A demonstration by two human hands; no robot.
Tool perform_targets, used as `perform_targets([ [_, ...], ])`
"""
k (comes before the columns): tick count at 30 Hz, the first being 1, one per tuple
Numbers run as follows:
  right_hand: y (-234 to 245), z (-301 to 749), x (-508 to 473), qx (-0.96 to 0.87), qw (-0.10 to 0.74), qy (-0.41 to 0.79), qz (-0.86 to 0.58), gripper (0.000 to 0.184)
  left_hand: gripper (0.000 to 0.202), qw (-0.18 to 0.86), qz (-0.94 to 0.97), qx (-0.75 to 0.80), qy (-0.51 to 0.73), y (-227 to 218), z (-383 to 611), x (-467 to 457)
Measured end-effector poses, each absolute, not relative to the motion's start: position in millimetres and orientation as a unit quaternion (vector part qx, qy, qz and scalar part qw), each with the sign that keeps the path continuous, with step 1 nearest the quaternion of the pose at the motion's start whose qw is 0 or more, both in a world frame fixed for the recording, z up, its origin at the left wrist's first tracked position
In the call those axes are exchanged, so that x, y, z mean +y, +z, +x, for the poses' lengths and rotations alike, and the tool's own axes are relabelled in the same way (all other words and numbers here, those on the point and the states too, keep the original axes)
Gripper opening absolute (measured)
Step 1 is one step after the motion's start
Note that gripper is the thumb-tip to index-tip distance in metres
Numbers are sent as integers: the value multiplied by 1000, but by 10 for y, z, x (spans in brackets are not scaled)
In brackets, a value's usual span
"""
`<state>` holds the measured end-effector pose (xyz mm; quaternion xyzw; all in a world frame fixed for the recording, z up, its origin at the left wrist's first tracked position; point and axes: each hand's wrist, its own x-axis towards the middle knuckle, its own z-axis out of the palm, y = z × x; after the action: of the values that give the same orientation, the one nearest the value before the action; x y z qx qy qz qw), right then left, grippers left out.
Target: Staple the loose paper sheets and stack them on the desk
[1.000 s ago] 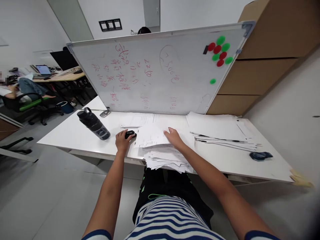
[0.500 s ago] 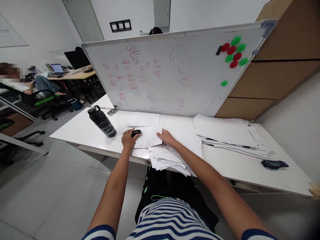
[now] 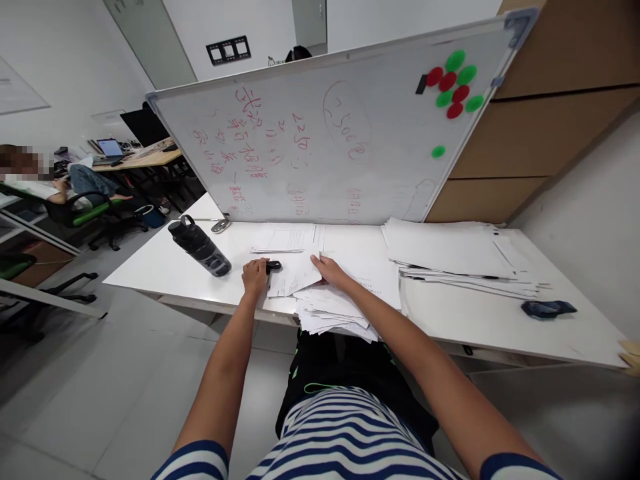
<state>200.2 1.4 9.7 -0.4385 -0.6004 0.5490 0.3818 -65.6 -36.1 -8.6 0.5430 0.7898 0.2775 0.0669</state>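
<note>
Sheet [image 3: 290, 279] on the counter [image 3: 150, 263] near twelve o'clock, left hand [image 3: 255, 277], fingers curled round black tool [image 3: 274, 265] at the sheet's ten o'clock, right hand [image 3: 331, 270] pinching its two-o'clock edge, seemingly lining it up; next move calls for keeping it still.

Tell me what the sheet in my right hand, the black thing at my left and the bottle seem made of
Sheet in your right hand: paper, matte white, thin-edged and printed. Black thing at your left hand: probably plastic, smooth, evenly dark. Bottle: perhaps plastic or coated metal, low sheen; its dark patterned surface leaves that open.
</note>
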Motion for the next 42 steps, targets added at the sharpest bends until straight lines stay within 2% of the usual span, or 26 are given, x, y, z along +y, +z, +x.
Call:
perform_targets([
  [8,134,2058,-16,-580,319,607,-440,47,59,139,450,855,217,95,-465,-51],
  [18,77,2084,-50,-607,317,584,-437,49,55,82,404,887,209,-13,-315,65],
  [27,66,2102,-64,-613,324,569,-441,50,63,3,440,884,158,-111,-248,31],
  [42,86,2111,-72,-594,334,588,-435,49,61,45,406,898,165,-119,-218,73],
])
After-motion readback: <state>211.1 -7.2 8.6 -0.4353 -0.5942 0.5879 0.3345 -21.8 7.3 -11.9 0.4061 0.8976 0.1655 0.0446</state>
